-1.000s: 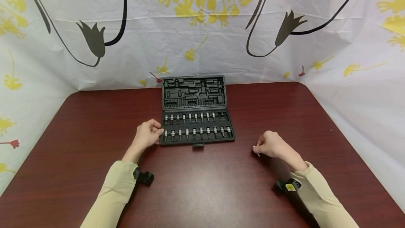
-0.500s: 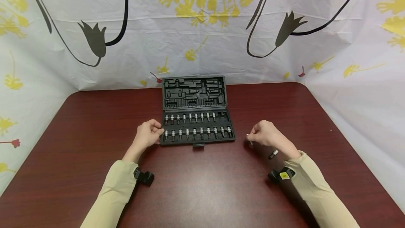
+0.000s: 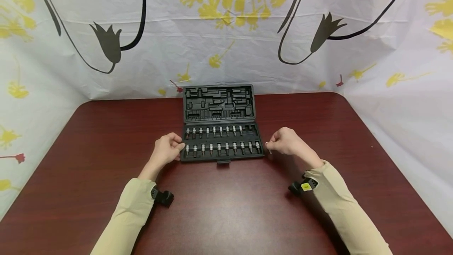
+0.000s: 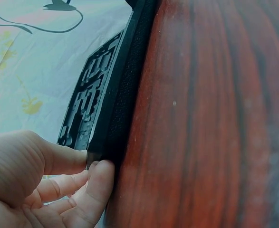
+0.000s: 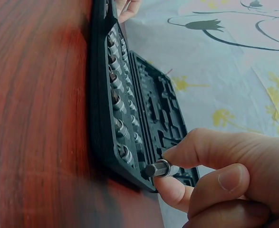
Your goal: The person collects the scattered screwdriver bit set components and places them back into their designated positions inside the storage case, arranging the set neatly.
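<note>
A black plastic tool case (image 3: 220,138) lies unfolded on the table, with two rows of silver bit sockets (image 3: 219,149) in its base. At its left edge is my left hand (image 3: 166,148), thumb and fingers pinching the case wall, as the left wrist view shows close up. Just off the case's right edge, my right hand (image 3: 288,143) pinches a hex bit socket (image 5: 162,168) between thumb and index finger, the hex tip poking out. Bare slots (image 3: 249,128) show at the right end of the back row.
The moulded lid (image 3: 219,103) leans back toward a white patterned curtain (image 3: 226,58) behind the table. A small latch (image 3: 223,162) juts from the case's front. Dark red wood of the table (image 3: 226,207) stretches out in front and to both sides.
My right hand has moved left and away from me, carrying the bit socket up to the case's right edge. A second bit socket seen on the table beneath the right wrist is hidden now. The left hand stays put.
</note>
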The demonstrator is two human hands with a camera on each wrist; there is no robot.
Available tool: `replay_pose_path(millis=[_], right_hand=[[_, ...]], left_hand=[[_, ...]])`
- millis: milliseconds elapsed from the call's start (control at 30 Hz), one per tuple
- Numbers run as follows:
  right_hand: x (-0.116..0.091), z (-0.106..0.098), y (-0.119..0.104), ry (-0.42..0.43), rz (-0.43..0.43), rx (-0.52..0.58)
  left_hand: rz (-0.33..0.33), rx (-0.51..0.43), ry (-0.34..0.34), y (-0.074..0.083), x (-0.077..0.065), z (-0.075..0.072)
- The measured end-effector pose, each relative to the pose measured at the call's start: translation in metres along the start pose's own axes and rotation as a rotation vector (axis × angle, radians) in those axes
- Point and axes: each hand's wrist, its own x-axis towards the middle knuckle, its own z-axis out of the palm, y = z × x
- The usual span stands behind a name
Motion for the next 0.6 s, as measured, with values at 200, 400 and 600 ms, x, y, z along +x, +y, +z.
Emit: replay_pose_path(millis=[200, 400, 600], right_hand=[[0.007, 0.002, -0.005, 0.03, -0.021, 0.004], [0.016, 0.002, -0.012, 0.024, 0.003, 0.019], [0.025, 0.002, -0.021, -0.003, 0.016, 0.05]], left_hand=[[-0.002, -0.004, 0.005, -0.001, 0.001, 0.0], [-0.009, -0.004, -0.002, -0.001, 0.001, 0.001], [-0.01, 0.0, 0.0, -0.001, 0.001, 0.001]])
